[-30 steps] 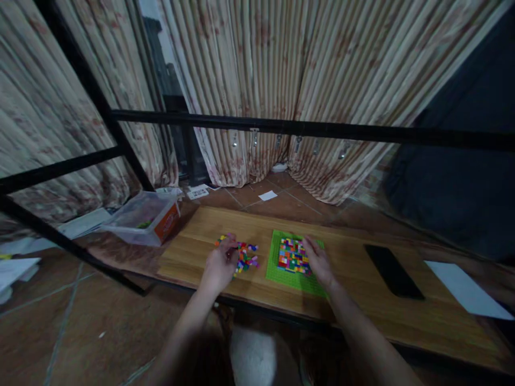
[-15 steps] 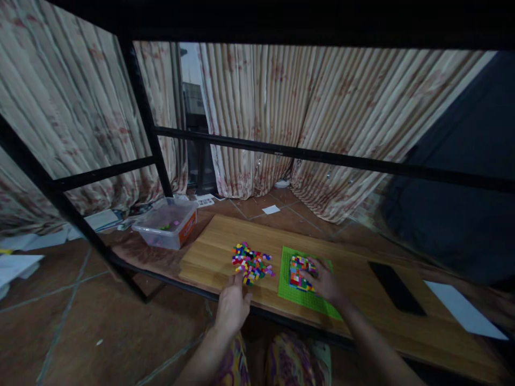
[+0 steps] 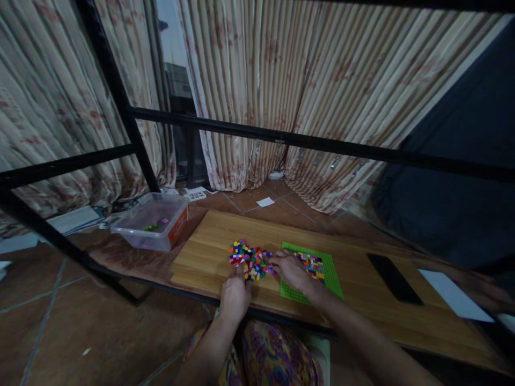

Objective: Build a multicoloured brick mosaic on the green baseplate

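A loose pile of small multicoloured toy bricks (image 3: 253,262) lies on the wooden board. My left hand (image 3: 234,296) is at the pile's near-left edge, fingers drawn together; anything between the fingertips is too small to make out. My right hand (image 3: 293,272) reaches across the green baseplate (image 3: 332,276), its closed fingertips at the pile's right edge. What those fingers hold, if anything, is hidden. On the baseplate sits a dense patch of coloured bricks (image 3: 314,265), partly covered by my right hand.
A clear plastic tub (image 3: 151,220) with a few bricks inside stands left of the wooden board (image 3: 213,236). To the right lie a black flat object (image 3: 394,279) and a white sheet (image 3: 454,295). A dark metal frame bar (image 3: 241,131) crosses behind the board.
My right hand has moved left from the brick patch on the baseplate to the loose pile. My left hand stays beside the pile. The view has tilted downward slightly.
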Action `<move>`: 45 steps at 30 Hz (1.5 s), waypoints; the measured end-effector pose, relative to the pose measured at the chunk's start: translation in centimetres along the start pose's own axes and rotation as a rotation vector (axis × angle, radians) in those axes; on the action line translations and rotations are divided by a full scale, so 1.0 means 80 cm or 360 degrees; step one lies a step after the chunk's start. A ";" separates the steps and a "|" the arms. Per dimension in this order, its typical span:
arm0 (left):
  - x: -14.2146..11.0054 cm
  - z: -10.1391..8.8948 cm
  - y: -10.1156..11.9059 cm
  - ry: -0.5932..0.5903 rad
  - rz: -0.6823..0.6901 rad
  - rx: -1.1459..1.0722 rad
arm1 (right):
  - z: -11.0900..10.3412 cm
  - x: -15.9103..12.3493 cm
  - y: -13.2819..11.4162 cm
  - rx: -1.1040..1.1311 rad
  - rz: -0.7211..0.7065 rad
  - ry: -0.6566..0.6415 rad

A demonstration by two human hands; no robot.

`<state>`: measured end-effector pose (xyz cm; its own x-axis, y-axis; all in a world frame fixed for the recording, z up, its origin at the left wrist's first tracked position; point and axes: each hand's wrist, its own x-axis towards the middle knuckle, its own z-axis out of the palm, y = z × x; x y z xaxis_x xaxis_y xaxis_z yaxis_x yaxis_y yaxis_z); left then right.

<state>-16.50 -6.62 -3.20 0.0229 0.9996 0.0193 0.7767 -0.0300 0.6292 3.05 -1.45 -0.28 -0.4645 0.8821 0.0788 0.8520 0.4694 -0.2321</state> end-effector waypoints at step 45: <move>-0.009 0.065 0.154 0.0048 -0.0226 -0.0977 | -0.015 -0.158 0.126 0.1496 0.0784 0.0805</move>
<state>-3.68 -7.69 0.49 -0.0784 0.9936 -0.0812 0.2679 0.0995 0.9583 17.79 -7.82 -2.43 0.1947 0.9749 0.1078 0.3012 0.0451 -0.9525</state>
